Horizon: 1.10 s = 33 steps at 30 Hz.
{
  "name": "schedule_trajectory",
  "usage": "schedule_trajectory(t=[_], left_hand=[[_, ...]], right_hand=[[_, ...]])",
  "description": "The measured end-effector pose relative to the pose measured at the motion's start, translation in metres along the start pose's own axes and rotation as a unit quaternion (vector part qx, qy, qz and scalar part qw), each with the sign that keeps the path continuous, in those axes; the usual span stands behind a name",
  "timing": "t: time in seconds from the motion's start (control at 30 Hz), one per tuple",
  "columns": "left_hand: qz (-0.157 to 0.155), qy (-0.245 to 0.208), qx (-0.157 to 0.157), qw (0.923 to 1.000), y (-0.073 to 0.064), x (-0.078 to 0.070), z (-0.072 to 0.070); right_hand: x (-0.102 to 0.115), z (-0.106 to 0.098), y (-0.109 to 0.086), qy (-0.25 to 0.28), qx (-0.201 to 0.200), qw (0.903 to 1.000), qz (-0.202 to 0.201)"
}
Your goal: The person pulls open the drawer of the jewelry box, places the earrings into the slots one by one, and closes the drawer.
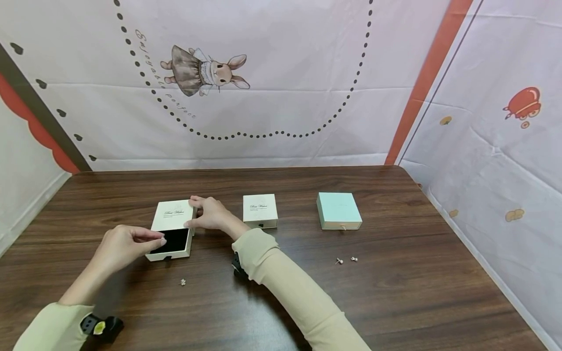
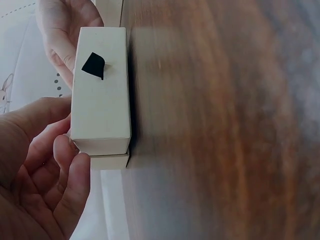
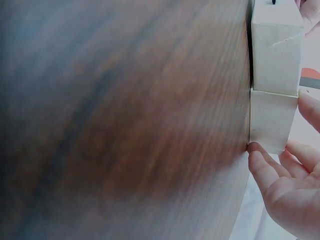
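Observation:
On the left of the table, a white gift box (image 1: 172, 213) with "Best Wishes" on its lid has its black-lined drawer (image 1: 175, 242) pulled out towards me. My right hand (image 1: 213, 214) grips the box's sleeve at its right side, thumb at the front and fingers towards the back. Over the drawer's left part, my left hand (image 1: 125, 246) pinches thumb to fingers around a tiny pale thing that looks like a stud earring, mostly hidden. The drawer front (image 2: 102, 100) with its black tab faces the left wrist camera. A small earring (image 1: 183, 282) lies in front of the box.
A second white box (image 1: 260, 210) stands in the middle, drawer shut. Further right is a mint-green box (image 1: 339, 210). Two stud earrings, one (image 1: 339, 261) beside another (image 1: 354, 259), lie before it. A printed cloth (image 1: 281, 112) hangs behind the table.

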<state>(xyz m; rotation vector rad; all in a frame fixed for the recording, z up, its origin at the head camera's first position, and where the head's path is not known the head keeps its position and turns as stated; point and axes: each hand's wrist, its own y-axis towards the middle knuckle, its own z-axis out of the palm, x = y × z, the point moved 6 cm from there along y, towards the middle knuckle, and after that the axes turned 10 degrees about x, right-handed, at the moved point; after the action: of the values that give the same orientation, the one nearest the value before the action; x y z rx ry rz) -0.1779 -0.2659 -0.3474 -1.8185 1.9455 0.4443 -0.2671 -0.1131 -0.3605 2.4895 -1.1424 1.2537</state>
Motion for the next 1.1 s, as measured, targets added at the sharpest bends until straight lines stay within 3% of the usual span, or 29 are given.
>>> schedule_trajectory(t=[0.43, 0.7, 0.93, 1.1], left_hand=[[0.043, 0.039, -0.017, 0.9982, 0.0017, -0.0065, -0.0021], [0.044, 0.044, -0.023, 0.9978, 0.0019, -0.004, -0.0028], [0.026, 0.03, -0.002, 0.9992, 0.0038, 0.0019, -0.0003], [0.033, 0.032, -0.005, 0.999, 0.0044, 0.001, -0.0006]], right_hand=[[0.0012, 0.0002, -0.0008, -0.005, 0.002, 1.0, 0.005], [0.0016, 0.0004, -0.0012, -0.001, 0.003, 1.0, 0.002], [0.0008, 0.0006, -0.001, -0.002, 0.003, 1.0, 0.004], [0.0004, 0.0003, -0.0003, -0.001, 0.001, 1.0, 0.003]])
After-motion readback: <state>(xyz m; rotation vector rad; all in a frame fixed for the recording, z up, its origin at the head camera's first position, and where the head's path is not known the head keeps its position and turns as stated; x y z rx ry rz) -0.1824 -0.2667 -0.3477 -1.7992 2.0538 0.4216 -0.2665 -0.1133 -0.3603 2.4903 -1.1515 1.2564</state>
